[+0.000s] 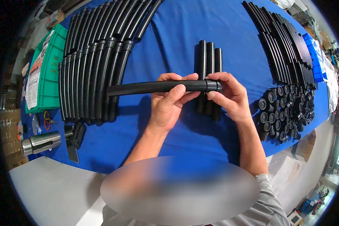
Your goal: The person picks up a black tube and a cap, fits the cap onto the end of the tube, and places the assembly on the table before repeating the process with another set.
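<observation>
A black tube (139, 87) is held sideways above the blue cloth. My left hand (170, 98) is wrapped round its middle, thumb in front and fingers behind. At the tube's right end sits a black ringed cap (213, 86), pinched between the thumb and fingers of my right hand (231, 96). Behind and below the hands, several black tubes (210, 56) lie side by side on the cloth, partly hidden by the held tube and my hands.
Rows of black tubes (90, 75) lie at the left beside a green crate (49, 81). A steel cylinder (45, 142) and scissors (47, 119) lie lower left. Thin black tubes (280, 49), many round caps (277, 115) and a blue basket (313, 56) are at the right.
</observation>
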{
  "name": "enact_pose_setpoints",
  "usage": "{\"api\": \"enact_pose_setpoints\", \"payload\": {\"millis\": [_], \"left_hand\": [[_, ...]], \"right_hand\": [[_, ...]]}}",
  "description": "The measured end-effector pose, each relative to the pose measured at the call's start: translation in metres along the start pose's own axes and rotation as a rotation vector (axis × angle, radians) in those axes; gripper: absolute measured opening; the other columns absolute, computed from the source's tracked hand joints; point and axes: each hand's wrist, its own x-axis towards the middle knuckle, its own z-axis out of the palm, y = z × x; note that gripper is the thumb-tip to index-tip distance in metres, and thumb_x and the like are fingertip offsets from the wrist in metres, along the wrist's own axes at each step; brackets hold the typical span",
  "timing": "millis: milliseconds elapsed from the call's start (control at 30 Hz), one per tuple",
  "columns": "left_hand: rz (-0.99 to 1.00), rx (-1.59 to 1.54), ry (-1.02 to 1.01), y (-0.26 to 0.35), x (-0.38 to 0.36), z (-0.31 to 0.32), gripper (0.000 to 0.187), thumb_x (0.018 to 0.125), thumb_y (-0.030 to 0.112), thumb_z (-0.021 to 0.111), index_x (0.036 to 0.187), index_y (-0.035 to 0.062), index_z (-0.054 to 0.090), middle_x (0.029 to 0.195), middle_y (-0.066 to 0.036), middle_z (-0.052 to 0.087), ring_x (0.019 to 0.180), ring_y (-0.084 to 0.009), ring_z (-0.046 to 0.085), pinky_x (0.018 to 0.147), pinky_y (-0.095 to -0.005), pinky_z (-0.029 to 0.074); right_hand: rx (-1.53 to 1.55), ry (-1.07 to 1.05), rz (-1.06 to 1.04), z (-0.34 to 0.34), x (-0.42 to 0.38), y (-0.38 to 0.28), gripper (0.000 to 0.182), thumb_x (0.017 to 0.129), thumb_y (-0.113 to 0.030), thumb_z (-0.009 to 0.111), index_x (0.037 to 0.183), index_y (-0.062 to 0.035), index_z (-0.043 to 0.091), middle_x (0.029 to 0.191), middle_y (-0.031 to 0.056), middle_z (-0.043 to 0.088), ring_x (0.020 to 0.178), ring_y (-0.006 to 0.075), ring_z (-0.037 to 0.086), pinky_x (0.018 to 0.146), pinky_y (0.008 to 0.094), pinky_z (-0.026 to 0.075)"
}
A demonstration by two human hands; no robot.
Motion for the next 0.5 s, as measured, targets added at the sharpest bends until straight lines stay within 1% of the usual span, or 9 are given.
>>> {"api": "enact_pose_setpoints", "payload": {"millis": [133,233,333,433,500], "left_hand": [[-0.005,-0.006,-0.005,-0.0001,-0.0011,0.0004,0.025,0.096,0.007,0.065,0.119,0.0104,0.057,0.125,-0.029,0.064,0.113,-0.0371,0.068,0.096,-0.0525,0.059],[0.028,0.015,0.021,-0.0038,-0.0035,0.0042,0.025,0.096,0.007,0.064,0.12,0.0106,0.057,0.124,-0.029,0.065,0.114,-0.0372,0.067,0.096,-0.0529,0.059],[0.019,0.011,0.031,-0.0044,-0.0039,0.0031,0.024,0.097,0.007,0.064,0.119,0.0112,0.057,0.123,-0.029,0.065,0.114,-0.0373,0.067,0.096,-0.0537,0.059],[0.014,0.014,0.044,-0.0031,-0.0038,0.0042,0.023,0.097,0.008,0.064,0.119,0.0114,0.058,0.123,-0.028,0.065,0.113,-0.0372,0.068,0.096,-0.0541,0.059],[0.005,-0.017,0.062,-0.0031,-0.0054,0.0045,0.022,0.097,0.008,0.063,0.118,0.0116,0.059,0.121,-0.028,0.066,0.112,-0.037,0.068,0.095,-0.0537,0.059]], "right_hand": [[-0.216,0.019,-0.027,0.0005,-0.0012,-0.0063,0.034,0.09,-0.002,0.073,0.122,0.0011,0.062,0.107,0.0026,0.062,0.093,0.0087,0.061,0.08,0.0238,0.051],[-0.38,0.027,-0.127,0.0012,-0.0004,-0.0058,0.034,0.089,-0.003,0.075,0.121,0.0004,0.063,0.106,0.0024,0.062,0.092,0.0081,0.06,0.078,0.0237,0.05],[-0.43,0.01,-0.082,-0.0012,-0.0015,-0.0059,0.035,0.088,-0.004,0.076,0.121,-0.0002,0.063,0.104,0.0028,0.061,0.09,0.0075,0.059,0.076,0.0237,0.05],[-0.261,0.044,-0.034,0.0035,-0.0035,-0.0017,0.036,0.089,-0.005,0.076,0.122,0.0007,0.063,0.103,0.0027,0.061,0.089,0.007,0.059,0.074,0.023,0.05],[-0.218,0.054,-0.039,0.0074,-0.0045,-0.0013,0.036,0.089,-0.005,0.076,0.122,0.0013,0.063,0.103,0.0028,0.061,0.088,0.0068,0.059,0.074,0.022,0.05]]}}
